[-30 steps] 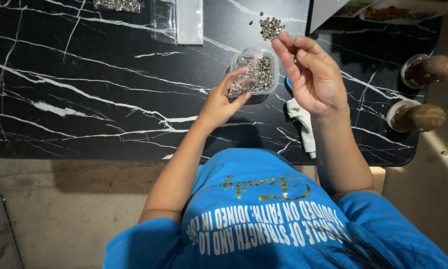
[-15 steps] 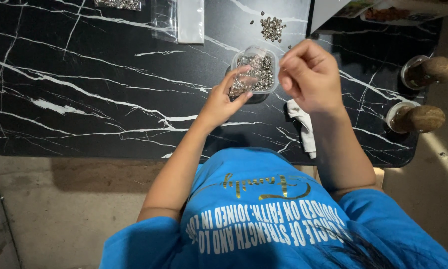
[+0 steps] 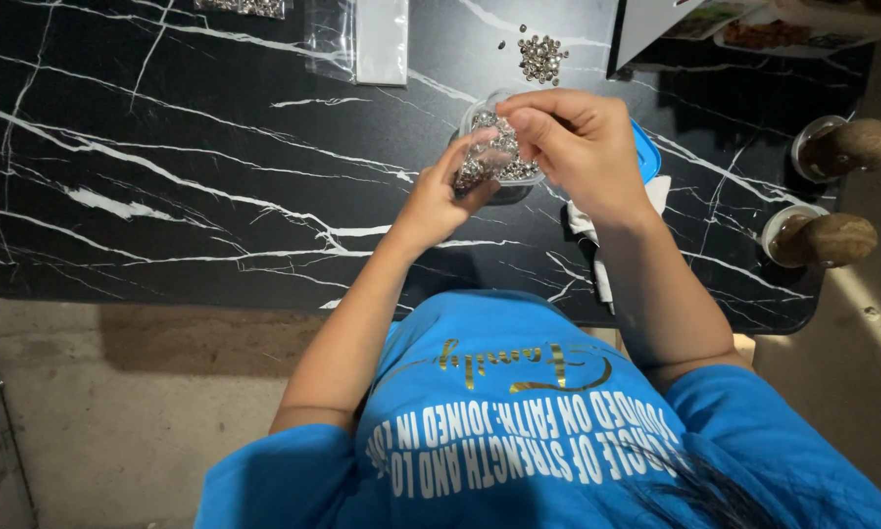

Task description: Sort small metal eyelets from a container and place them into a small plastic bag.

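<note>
We are picking small metal pieces: left hand [image 3: 439, 201] grips a clear bag [image 3: 480, 162] over the tub [image 3: 499, 147]; right hand [image 3: 583, 147], fingers pinched, next needs careful dropping in.

Single head-worn view, looking steeply down from above the person's blue shirt [image 3: 519, 431]. Faces forward over the black white-veined marble counter [image 3: 186, 176]. Close range: forearms fill centre frame, bare floor at bottom edge.

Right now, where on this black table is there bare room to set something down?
Bare marble runs left of the left hand, below the plastic bags. Crowded on the right: tub of metal bits, loose pile, right hand, two cups.
</note>
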